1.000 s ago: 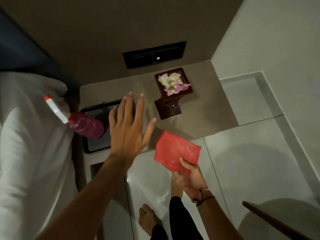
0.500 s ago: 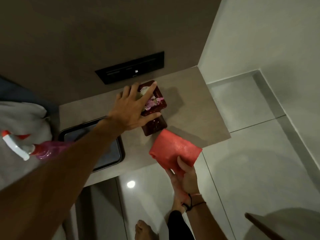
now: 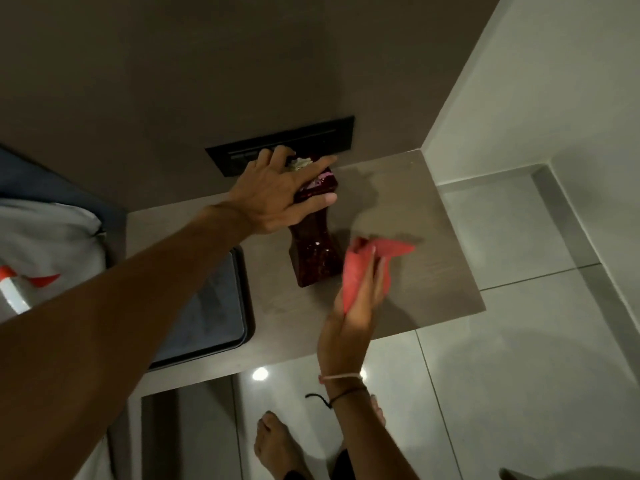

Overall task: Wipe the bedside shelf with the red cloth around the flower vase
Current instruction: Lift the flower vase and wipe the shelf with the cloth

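Note:
A dark red glossy flower vase (image 3: 316,256) with pale and pink flowers (image 3: 300,163) stands on the grey-brown bedside shelf (image 3: 408,209). My left hand (image 3: 280,195) is wrapped around the vase's top, fingers over the rim and flowers. My right hand (image 3: 360,306) holds the crumpled red cloth (image 3: 367,261) just right of the vase base, above the shelf; whether the cloth touches the surface I cannot tell.
A dark tray (image 3: 211,306) lies on the shelf's left part. A black switch panel (image 3: 311,136) is on the wall behind the vase. A spray bottle's white and red head (image 3: 14,285) rests on the bedding at the left. Tiled floor and bare feet (image 3: 277,445) below.
My left hand has closed around the vase top. My right hand has brought the red cloth up over the shelf beside the vase, and the cloth has crumpled. The view has moved closer.

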Available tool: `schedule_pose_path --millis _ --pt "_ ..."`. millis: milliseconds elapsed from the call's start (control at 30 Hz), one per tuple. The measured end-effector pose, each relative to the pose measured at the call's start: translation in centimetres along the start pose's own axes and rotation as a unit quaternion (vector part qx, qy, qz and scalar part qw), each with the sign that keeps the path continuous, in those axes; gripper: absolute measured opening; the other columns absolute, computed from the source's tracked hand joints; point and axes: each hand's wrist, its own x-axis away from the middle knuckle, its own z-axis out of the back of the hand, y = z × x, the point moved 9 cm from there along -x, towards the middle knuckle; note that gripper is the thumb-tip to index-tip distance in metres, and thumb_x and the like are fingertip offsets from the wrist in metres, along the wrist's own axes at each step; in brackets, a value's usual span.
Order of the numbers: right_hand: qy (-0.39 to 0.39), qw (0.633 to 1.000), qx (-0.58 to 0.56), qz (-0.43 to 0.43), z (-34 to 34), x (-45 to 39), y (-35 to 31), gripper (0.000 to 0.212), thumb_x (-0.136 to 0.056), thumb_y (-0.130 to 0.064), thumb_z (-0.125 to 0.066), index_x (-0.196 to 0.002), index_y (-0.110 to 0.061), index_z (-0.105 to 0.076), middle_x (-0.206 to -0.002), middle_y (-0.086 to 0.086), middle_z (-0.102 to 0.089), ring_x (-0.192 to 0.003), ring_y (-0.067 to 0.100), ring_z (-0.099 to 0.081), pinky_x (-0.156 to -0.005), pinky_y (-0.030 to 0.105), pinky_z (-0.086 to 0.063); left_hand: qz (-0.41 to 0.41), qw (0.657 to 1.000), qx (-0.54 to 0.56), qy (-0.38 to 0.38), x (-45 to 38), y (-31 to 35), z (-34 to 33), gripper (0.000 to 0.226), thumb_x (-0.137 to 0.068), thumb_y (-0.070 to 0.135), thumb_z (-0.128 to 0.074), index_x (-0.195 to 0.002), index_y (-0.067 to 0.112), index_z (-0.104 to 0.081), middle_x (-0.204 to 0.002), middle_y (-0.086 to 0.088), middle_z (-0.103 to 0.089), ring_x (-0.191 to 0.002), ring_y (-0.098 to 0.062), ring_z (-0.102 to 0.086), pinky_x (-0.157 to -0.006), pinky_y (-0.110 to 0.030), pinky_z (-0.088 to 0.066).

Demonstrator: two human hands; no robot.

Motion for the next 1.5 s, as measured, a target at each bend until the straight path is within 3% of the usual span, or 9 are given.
schedule_pose_path --millis 133,300,467,567,667,800,1000,1267,1500 --pt "-0.033 0.969 0.179 0.169 -6.4 -1.5 -2.3 0.067 -0.096 -0.003 -0.061 -0.157 -0.013 -0.033 -0.164 0.030 -0.024 -0.155 0.041 -0.021 -0.122 0.059 -0.032 -0.005 1.000 -0.004 0.020 -0.3 -0.1 -0.2 0.078 -0.086 0.080 -0.020 -0.159 0.052 -0.018 -0.149 -0.019 -0.037 -0.134 -0.040 -0.040 -0.113 -0.054 -0.035" --pt "-0.133 0.910 0.355 0.168 -9.5 0.1 3.0 0.069 -0.102 -0.024 -0.050 -0.162 -0.020 -0.017 -0.166 0.029 -0.017 -0.156 0.042 -0.017 -0.123 0.057 -0.028 -0.009 0.999 0.041 0.032 -0.6 -1.1 -0.4 0.076 -0.085 0.081 -0.024 -0.157 0.053 -0.023 -0.143 -0.019 -0.041 -0.130 -0.041 -0.040 -0.111 -0.054 -0.034" --pt "-0.242 0.890 0.359 0.140 -5.6 3.4 8.2 0.078 -0.093 -0.004 -0.051 -0.161 -0.016 -0.015 -0.168 0.024 -0.015 -0.156 0.042 -0.014 -0.125 0.059 -0.021 -0.030 0.999 0.027 0.025 -0.6 -1.0 -0.2 0.079 -0.084 0.082 -0.023 -0.157 0.052 -0.023 -0.145 -0.020 -0.038 -0.128 -0.042 -0.040 -0.111 -0.056 -0.033" --pt "-0.116 0.977 0.174 0.038 -2.6 1.4 5.3 0.069 -0.097 -0.005 -0.046 -0.160 -0.011 -0.020 -0.167 0.016 -0.027 -0.157 0.032 -0.021 -0.126 0.055 -0.027 -0.024 0.999 0.036 0.022 -1.0 -1.2 0.0 0.076 -0.086 0.079 -0.026 -0.157 0.053 -0.022 -0.145 -0.021 -0.039 -0.130 -0.042 -0.040 -0.111 -0.056 -0.033" --pt "0.102 0.993 0.053 0.018 -0.4 -0.5 1.1 0.061 -0.100 -0.012 -0.040 -0.158 -0.002 -0.024 -0.167 0.018 -0.025 -0.158 0.026 -0.021 -0.128 0.048 -0.027 -0.026 0.999 0.039 0.018 -1.1 -1.4 0.0 0.076 -0.086 0.079 -0.025 -0.157 0.053 -0.021 -0.146 -0.020 -0.038 -0.131 -0.041 -0.039 -0.111 -0.055 -0.032" --pt "-0.032 0.968 0.223 0.113 -8.3 -0.3 -1.8 0.074 -0.091 0.000 -0.048 -0.160 -0.009 -0.023 -0.168 0.024 -0.019 -0.158 0.035 -0.015 -0.126 0.052 -0.026 -0.024 0.998 0.054 0.020 -1.4 -1.7 0.0 0.074 -0.087 0.078 -0.028 -0.156 0.055 -0.022 -0.147 -0.020 -0.039 -0.133 -0.042 -0.038 -0.113 -0.057 -0.031" --pt "-0.228 0.879 0.391 0.150 -11.1 6.1 4.0 0.089 -0.074 -0.011 -0.074 -0.155 -0.016 -0.038 -0.157 0.022 -0.045 -0.147 0.042 -0.039 -0.119 0.057 -0.037 -0.040 0.998 0.050 0.013 -1.4 -1.3 0.0 0.074 -0.086 0.078 -0.028 -0.156 0.055 -0.021 -0.147 -0.020 -0.039 -0.132 -0.040 -0.038 -0.112 -0.055 -0.031" --pt "-0.090 0.930 0.350 0.062 -1.5 5.3 6.6 0.074 -0.082 0.001 -0.056 -0.154 -0.007 -0.039 -0.160 0.023 -0.039 -0.150 0.041 -0.032 -0.119 0.059 -0.035 -0.043 0.998 0.054 0.005 -1.4 -1.4 0.0 0.076 -0.086 0.077 -0.027 -0.158 0.053 -0.019 -0.151 -0.020 -0.035 -0.135 -0.040 -0.036 -0.114 -0.056 -0.029" --pt "-0.133 0.907 0.400 0.000 -3.4 -0.4 8.7 0.105 -0.087 -0.063 -0.061 -0.154 0.009 -0.024 -0.163 0.036 -0.019 -0.154 0.047 -0.020 -0.116 0.054 -0.038 -0.048 0.998 0.042 0.015 -1.0 -1.2 -0.1 0.078 -0.085 0.077 -0.027 -0.159 0.051 -0.019 -0.151 -0.020 -0.035 -0.135 -0.040 -0.037 -0.114 -0.055 -0.030"
